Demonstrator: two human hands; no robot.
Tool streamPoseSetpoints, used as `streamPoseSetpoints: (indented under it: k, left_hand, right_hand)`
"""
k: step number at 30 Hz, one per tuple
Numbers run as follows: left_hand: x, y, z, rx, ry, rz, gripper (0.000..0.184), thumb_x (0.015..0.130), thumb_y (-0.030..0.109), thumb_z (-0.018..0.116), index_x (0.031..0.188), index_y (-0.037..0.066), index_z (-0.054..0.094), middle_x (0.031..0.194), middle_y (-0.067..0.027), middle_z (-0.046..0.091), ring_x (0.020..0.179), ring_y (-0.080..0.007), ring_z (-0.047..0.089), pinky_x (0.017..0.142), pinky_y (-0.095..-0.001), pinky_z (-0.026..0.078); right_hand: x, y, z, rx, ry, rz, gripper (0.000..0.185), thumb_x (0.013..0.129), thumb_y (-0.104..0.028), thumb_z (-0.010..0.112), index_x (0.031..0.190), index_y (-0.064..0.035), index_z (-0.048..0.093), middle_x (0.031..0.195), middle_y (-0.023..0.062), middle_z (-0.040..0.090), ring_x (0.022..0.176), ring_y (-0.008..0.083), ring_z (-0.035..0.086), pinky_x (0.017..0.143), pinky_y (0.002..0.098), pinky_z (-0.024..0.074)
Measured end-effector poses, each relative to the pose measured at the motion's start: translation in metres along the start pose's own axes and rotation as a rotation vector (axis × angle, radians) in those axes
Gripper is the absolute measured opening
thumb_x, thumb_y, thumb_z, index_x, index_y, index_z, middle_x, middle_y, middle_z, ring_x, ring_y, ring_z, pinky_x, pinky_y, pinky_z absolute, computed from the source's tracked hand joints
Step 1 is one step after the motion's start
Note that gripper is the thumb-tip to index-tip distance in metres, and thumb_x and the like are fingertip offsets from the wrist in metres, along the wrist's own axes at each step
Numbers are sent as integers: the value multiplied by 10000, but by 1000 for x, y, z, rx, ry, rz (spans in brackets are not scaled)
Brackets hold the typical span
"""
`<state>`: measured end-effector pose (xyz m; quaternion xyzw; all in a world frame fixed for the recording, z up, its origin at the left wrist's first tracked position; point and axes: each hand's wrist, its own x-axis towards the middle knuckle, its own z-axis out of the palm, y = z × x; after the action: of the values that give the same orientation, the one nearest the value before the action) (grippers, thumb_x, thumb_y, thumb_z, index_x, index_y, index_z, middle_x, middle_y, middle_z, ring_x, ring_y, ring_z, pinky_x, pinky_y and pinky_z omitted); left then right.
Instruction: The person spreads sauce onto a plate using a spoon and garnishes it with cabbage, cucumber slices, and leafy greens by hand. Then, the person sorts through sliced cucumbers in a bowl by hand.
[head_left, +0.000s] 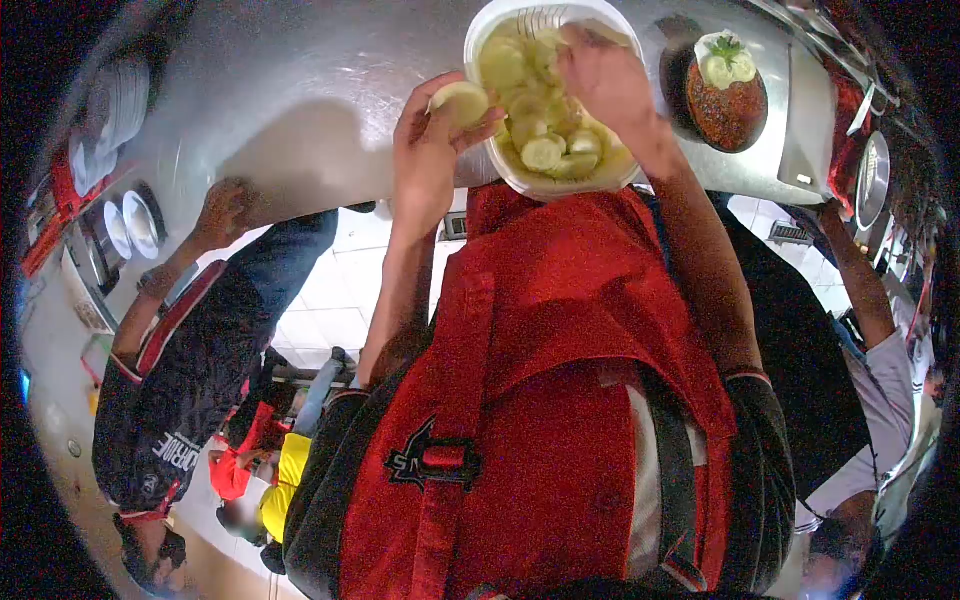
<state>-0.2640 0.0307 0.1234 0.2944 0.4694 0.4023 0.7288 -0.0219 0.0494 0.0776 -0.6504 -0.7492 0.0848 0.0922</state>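
Note:
A white tub (pixel 484 150) at the counter's front edge holds pale round slices (pixel 543 152) in yellowish liquid. Just left of the tub, my left hand (pixel 425 150) is raised, its fingers closed around a pale round piece (pixel 460 104). My right hand (pixel 605 80) reaches over the right side of the tub, above the slices. Its fingers are blurred and partly dark, and whether they hold anything cannot be made out.
On the metal counter (pixel 260 80), right of the tub, sits a browned round dish (pixel 727 108) with pale slices and a green leaf on top. People stand on both sides; one's hand (pixel 226 208) rests at the counter edge. White plates (pixel 140 222) are at far left.

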Motion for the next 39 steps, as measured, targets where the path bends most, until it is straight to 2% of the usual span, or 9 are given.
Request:
streamPoseSetpoints:
  k: [2, 5, 7, 10, 18, 26, 32, 34, 39]
  left_hand:
    - [2, 1, 2, -12, -5, 2, 268, 1041, 114, 454, 1278, 10, 523, 1143, -175, 631, 991, -303, 696, 865, -392, 593]
    - [3, 9, 12, -25, -24, 12, 257, 1036, 125, 483, 1264, 18, 529, 1162, -151, 619, 1008, -263, 677, 863, -382, 592]
    - [6, 13, 23, -28, -46, 16, 248, 1028, 121, 507, 1256, 26, 533, 1172, -136, 611, 1010, -234, 665, 854, -374, 594]
    - [11, 11, 28, 194, -80, 69, 262, 974, 99, 627, 1223, 71, 553, 1165, -93, 607, 971, -158, 630, 760, -327, 598]
    - [15, 14, -23, -49, 238, 68, 272, 949, 151, 669, 1185, 84, 552, 1153, -98, 620, 983, -225, 645, 825, -368, 541]
    - [19, 14, -50, 5, 214, 83, 332, 954, 187, 666, 1212, 53, 507, 1163, -122, 609, 985, -257, 663, 825, -375, 556]
    - [15, 5, -43, -27, -7, 196, 312, 945, 120, 605, 1217, 30, 480, 1143, -135, 624, 1049, -309, 668, 890, -421, 575]
    - [17, 13, -43, -216, 10, -64, 272, 923, 94, 565, 1178, 27, 494, 1109, -125, 648, 1049, -303, 671, 910, -435, 575]
    - [11, 17, -36, -313, -40, -119, 224, 910, 94, 529, 1127, 40, 520, 1112, -130, 666, 1069, -276, 669, 944, -455, 569]
  right_hand:
    - [-4, 5, -5, 148, 170, -68, 287, 955, -239, 593, 1170, -51, 626, 790, 156, 688, 698, 297, 692, 639, 391, 558]
    - [-5, -16, -42, 708, -106, 175, 297, 975, -203, 598, 1230, -52, 584, 772, 140, 656, 658, 244, 646, 639, 353, 524]
    - [-4, -30, -45, 847, -69, -59, 334, 985, -223, 607, 1270, -68, 529, 767, 124, 626, 638, 197, 594, 633, 344, 494]
    - [-3, -46, -71, 759, -197, -23, 416, 956, -230, 639, 1309, -104, 459, 831, 111, 661, 715, 238, 653, 648, 359, 503]
    - [-43, -36, -8, 439, -153, -77, 578, 853, -317, 737, 1298, -97, 441, 1073, 193, 655, 899, 395, 673, 754, 456, 540]
    - [-56, -31, 9, 598, -255, 202, 455, 897, -283, 685, 1251, -73, 490, 970, 195, 668, 850, 379, 695, 691, 453, 559]
    - [-38, -59, -5, 83, -269, 177, 477, 859, -220, 688, 1258, -48, 490, 1169, 215, 622, 853, 387, 692, 703, 464, 572]
    - [-34, -60, -8, 134, -281, 194, 546, 827, -215, 704, 1286, -29, 475, 1167, 229, 619, 864, 415, 683, 710, 460, 581]
    - [-39, -44, 25, 219, -146, 148, 494, 865, -243, 604, 1281, -10, 473, 1048, 240, 655, 835, 404, 695, 683, 500, 585]
